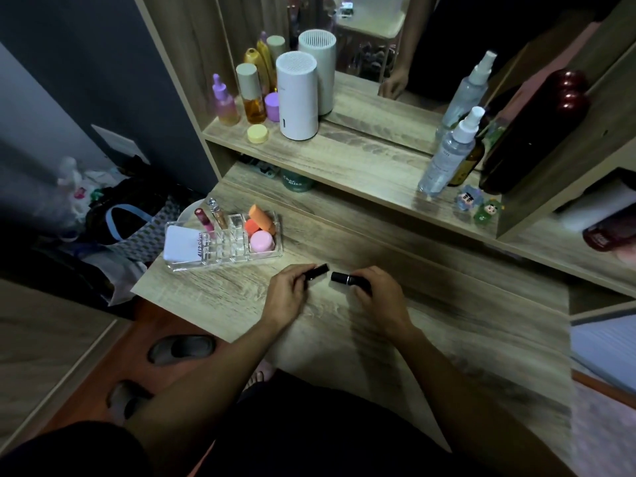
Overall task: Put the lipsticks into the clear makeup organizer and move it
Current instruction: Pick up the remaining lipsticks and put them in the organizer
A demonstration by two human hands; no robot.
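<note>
Two black lipsticks lie low over the wooden desk, tips facing each other. My left hand grips the left lipstick. My right hand grips the right lipstick. The clear makeup organizer stands at the desk's left edge, up and left of my hands. It holds a pink lip gloss and a gold one upright, a white card, orange sponges and a pink round jar.
An upper shelf carries bottles, two white cylinders, spray bottles and small figurines. A mirror stands behind it. Bags and clothes lie on the floor left of the desk, with slippers below.
</note>
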